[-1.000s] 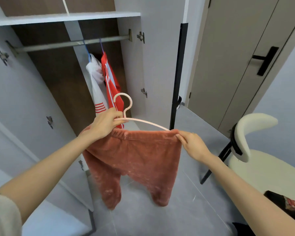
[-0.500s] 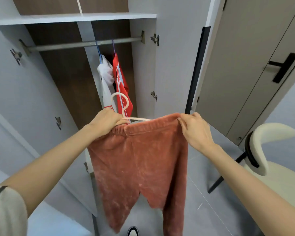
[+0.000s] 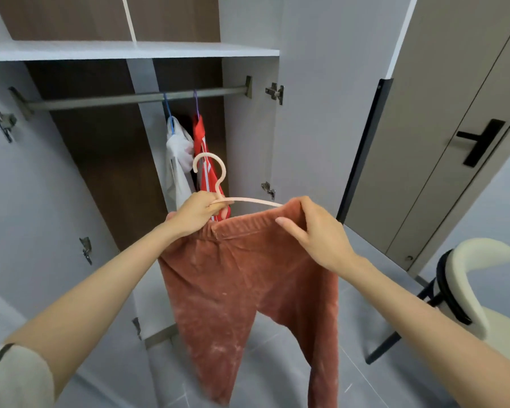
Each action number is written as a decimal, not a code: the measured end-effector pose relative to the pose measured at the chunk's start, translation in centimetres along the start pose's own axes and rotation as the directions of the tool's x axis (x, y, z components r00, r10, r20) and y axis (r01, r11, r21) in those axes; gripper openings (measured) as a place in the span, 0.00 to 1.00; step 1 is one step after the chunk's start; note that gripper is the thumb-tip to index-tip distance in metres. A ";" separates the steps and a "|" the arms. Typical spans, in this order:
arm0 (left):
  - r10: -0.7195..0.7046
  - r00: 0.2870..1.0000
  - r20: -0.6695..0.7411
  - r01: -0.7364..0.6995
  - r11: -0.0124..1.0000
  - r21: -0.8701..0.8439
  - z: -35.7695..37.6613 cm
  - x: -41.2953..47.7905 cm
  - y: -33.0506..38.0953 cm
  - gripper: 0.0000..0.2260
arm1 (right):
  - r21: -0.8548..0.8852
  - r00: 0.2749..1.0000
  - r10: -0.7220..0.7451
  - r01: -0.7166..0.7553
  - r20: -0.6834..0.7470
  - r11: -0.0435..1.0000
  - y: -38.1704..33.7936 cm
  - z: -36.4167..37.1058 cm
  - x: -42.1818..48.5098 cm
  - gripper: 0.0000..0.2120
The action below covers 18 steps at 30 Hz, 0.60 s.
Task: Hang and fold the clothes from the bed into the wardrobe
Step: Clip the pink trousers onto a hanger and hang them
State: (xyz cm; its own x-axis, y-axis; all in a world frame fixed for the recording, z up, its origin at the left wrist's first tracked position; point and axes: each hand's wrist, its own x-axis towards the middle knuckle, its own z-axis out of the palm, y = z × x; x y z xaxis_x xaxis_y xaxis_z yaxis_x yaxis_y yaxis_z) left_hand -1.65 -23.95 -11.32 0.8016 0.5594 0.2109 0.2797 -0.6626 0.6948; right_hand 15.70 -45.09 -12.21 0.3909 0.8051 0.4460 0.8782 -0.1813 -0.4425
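Rust-pink fleece trousers [image 3: 242, 278] hang in front of me from a pale pink hanger [image 3: 218, 184], legs dangling toward the floor. My left hand [image 3: 198, 213] grips the hanger at the base of its hook, together with the left end of the waistband. My right hand [image 3: 315, 231] pinches the right end of the waistband where the hanger arm enters it. Behind, the open wardrobe's metal rail [image 3: 130, 98] carries a white garment [image 3: 175, 160] on a blue hanger and a red garment [image 3: 202, 142] on a purple hanger.
A white shelf [image 3: 130, 50] runs above the rail. The wardrobe's right door [image 3: 321, 113] stands open beside my right hand. A beige door with a black handle [image 3: 480, 142] is at right. A cream chair [image 3: 483, 290] stands on the grey tiled floor at lower right.
The trousers and hanger have come up toward the rail. My right hand has shifted along the waistband, baring more of the hanger arm. The view has tilted upward.
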 end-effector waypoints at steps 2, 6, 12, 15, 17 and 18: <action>0.002 1.000 0.006 -0.002 1.000 0.004 -0.3 1.0 -0.6 0.15 | -0.027 0.999 -0.025 0.025 0.030 0.999 -0.2 0.4 1.1 0.15; -0.052 0.998 0.030 0.044 0.974 0.221 0.9 3.9 -1.0 0.09 | 0.256 0.986 0.094 -0.127 0.135 0.958 0.2 0.5 2.6 0.04; -0.035 0.998 -0.050 0.042 0.989 0.140 2.1 8.0 -1.3 0.22 | 0.348 0.927 0.368 -0.322 -0.074 0.881 1.7 -0.2 3.9 0.06; -0.053 0.994 -0.097 0.060 0.996 0.068 1.9 8.9 -2.2 0.24 | 0.363 0.892 0.425 -0.348 -0.155 0.864 2.1 -1.3 5.0 0.05; -0.064 0.994 -0.092 0.068 0.997 0.045 1.7 9.4 -2.8 0.24 | 0.365 0.884 0.430 -0.345 -0.181 0.865 2.2 -1.6 6.1 0.07; -0.073 0.993 -0.088 0.077 0.996 0.043 1.6 9.7 -3.1 0.24 | 0.360 0.884 0.427 -0.341 -0.193 0.869 2.1 -1.5 6.7 0.08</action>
State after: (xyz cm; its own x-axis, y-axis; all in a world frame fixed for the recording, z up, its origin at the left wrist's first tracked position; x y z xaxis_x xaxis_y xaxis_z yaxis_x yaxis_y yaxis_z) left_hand 6.11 -17.28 -12.57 0.7296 0.6478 0.2192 0.3629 -0.6385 0.6787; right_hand 20.64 -40.93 -8.99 0.7733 0.5250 0.3554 0.5304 -0.2285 -0.8164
